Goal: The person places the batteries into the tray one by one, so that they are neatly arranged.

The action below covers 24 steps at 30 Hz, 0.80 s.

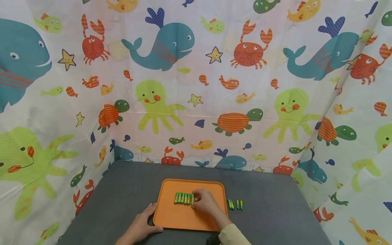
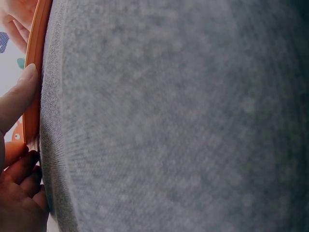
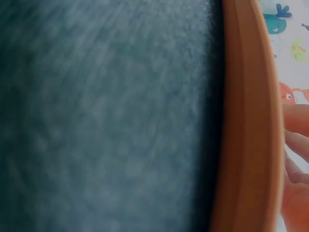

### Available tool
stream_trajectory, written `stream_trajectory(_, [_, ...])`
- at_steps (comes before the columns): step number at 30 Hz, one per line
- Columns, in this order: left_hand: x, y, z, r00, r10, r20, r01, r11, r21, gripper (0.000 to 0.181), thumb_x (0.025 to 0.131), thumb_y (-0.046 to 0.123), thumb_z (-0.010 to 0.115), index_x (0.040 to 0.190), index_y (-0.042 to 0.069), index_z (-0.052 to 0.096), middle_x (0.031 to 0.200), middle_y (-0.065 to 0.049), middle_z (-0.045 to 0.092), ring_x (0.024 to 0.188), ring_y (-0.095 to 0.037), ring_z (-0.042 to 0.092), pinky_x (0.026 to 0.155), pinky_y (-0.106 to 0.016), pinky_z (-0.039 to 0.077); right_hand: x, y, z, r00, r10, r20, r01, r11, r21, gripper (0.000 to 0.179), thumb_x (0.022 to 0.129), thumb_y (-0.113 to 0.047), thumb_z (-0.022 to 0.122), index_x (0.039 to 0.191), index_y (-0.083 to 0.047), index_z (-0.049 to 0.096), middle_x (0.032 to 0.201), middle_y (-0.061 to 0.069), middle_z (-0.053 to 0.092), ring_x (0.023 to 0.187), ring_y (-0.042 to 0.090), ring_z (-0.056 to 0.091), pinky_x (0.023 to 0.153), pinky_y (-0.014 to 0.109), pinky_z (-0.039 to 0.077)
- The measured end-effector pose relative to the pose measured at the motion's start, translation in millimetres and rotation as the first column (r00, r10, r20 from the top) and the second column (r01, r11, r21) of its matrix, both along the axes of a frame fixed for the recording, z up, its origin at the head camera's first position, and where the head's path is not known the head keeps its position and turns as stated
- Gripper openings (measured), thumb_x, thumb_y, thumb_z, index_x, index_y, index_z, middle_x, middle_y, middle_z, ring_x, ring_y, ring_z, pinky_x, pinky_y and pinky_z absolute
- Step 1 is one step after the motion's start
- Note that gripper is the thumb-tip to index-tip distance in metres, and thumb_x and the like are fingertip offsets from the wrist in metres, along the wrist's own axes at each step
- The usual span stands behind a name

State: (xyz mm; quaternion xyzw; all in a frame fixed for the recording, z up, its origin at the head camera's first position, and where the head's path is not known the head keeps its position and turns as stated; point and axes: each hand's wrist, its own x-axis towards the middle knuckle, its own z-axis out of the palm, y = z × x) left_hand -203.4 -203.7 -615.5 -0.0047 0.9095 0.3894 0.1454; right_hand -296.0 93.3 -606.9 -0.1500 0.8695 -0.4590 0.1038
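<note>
An orange tray (image 1: 171, 221) lies on the grey table. A row of several green-and-yellow batteries (image 1: 182, 198) lies side by side on it. My right hand (image 1: 204, 201) reaches over the tray from the right and pinches a battery (image 1: 192, 198) at the right end of that row, fingertips at its two ends. At the tray's near left corner, my left hand (image 1: 142, 221) holds the rim, its thumb along the front edge and fingers at the left side. In the left wrist view the left thumb (image 2: 24, 92) presses on the tray rim (image 2: 36, 53), with the other fingers bent below.
Two pairs of batteries (image 1: 235, 204) lie on the grey table (image 1: 269, 211) just right of the tray. A white curtain (image 1: 190, 146) printed with sea animals surrounds the table at the back and both sides. Something small and black (image 1: 212, 241) shows near the right sleeve.
</note>
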Motion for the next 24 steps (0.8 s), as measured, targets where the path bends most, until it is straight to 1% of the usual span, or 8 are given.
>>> stream_trajectory(3, [1.8,0.0,-1.3,1.000,0.008,0.005,-0.008,1.000,0.008,0.120,0.060,0.057,0.090,0.156,0.008,0.039,0.162,-0.022,0.033,0.148,-0.047,0.028,0.107,-0.072,0.031,0.7,-2,-0.8,1.000,-0.005,0.018,0.005,1.000,-0.006,0.055,0.077,0.001,0.085,0.129,0.000,0.067,0.096,0.008,0.066,0.081,0.016,0.056,0.056,0.027,0.050])
stream_trajectory(7, [2.1,-0.8,-1.5,1.000,0.008,0.006,-0.008,1.000,0.011,0.119,0.061,0.057,0.090,0.157,0.009,0.038,0.162,-0.022,0.032,0.147,-0.048,0.029,0.106,-0.072,0.032,1.8,-2,0.3,0.999,0.013,0.029,-0.013,1.000,-0.022,0.058,0.078,-0.001,0.085,0.132,-0.001,0.064,0.102,0.009,0.066,0.083,0.018,0.056,0.059,0.029,0.050])
stream_trajectory(9, [1.6,-0.9,-0.2,1.000,0.006,0.000,-0.006,1.000,0.007,0.118,0.062,0.056,0.090,0.157,0.010,0.038,0.162,-0.022,0.032,0.147,-0.048,0.030,0.106,-0.071,0.032,1.9,1,1.7,0.999,0.022,0.034,-0.021,0.999,-0.032,0.060,0.080,-0.003,0.085,0.135,-0.002,0.062,0.109,0.010,0.067,0.087,0.019,0.059,0.062,0.031,0.052])
stream_trajectory(11, [-1.2,-1.5,3.5,1.000,0.004,-0.012,-0.004,1.000,0.000,0.117,0.063,0.055,0.090,0.157,0.010,0.038,0.162,-0.022,0.033,0.147,-0.047,0.030,0.107,-0.071,0.032,0.4,4,5.5,0.999,0.020,0.032,-0.018,0.999,-0.047,0.061,0.081,-0.003,0.084,0.137,-0.002,0.060,0.116,0.013,0.067,0.088,0.020,0.061,0.063,0.033,0.053])
stream_trajectory(14, [-3.6,-1.6,7.3,1.000,0.005,-0.030,-0.005,1.000,-0.008,0.116,0.063,0.054,0.090,0.157,0.010,0.038,0.162,-0.021,0.033,0.148,-0.047,0.031,0.107,-0.072,0.031,0.4,12,10.9,1.000,-0.002,0.023,0.003,0.998,-0.062,0.059,0.084,-0.004,0.081,0.139,-0.003,0.059,0.125,0.017,0.065,0.088,0.020,0.063,0.062,0.033,0.054])
stream_trajectory(17, [-3.7,-1.4,5.9,0.999,-0.001,-0.035,0.000,1.000,-0.018,0.116,0.063,0.056,0.090,0.157,0.010,0.039,0.161,-0.022,0.033,0.146,-0.048,0.032,0.106,-0.075,0.029,3.6,25,15.2,1.000,-0.021,-0.015,0.020,0.997,-0.070,0.056,0.087,-0.002,0.078,0.140,-0.002,0.058,0.127,0.021,0.062,0.090,0.022,0.063,0.062,0.031,0.055])
stream_trajectory(20, [-2.4,-1.1,1.6,1.000,-0.008,-0.011,0.008,1.000,-0.017,0.117,0.063,0.058,0.089,0.157,0.010,0.038,0.161,-0.023,0.032,0.145,-0.051,0.031,0.105,-0.076,0.028,7.5,42,18.6,0.997,-0.041,-0.069,0.037,0.998,-0.056,0.054,0.087,-0.002,0.077,0.139,-0.002,0.058,0.126,0.023,0.063,0.093,0.024,0.064,0.065,0.029,0.055])
stream_trajectory(24, [-1.5,-1.0,-1.0,1.000,-0.009,0.026,0.009,1.000,0.003,0.118,0.063,0.057,0.089,0.157,0.008,0.037,0.161,-0.026,0.030,0.145,-0.052,0.029,0.105,-0.075,0.030,8.1,66,23.3,0.986,-0.085,-0.146,0.083,0.996,-0.021,0.051,0.085,-0.004,0.080,0.133,-0.003,0.064,0.122,0.019,0.067,0.088,0.021,0.064,0.065,0.026,0.054])
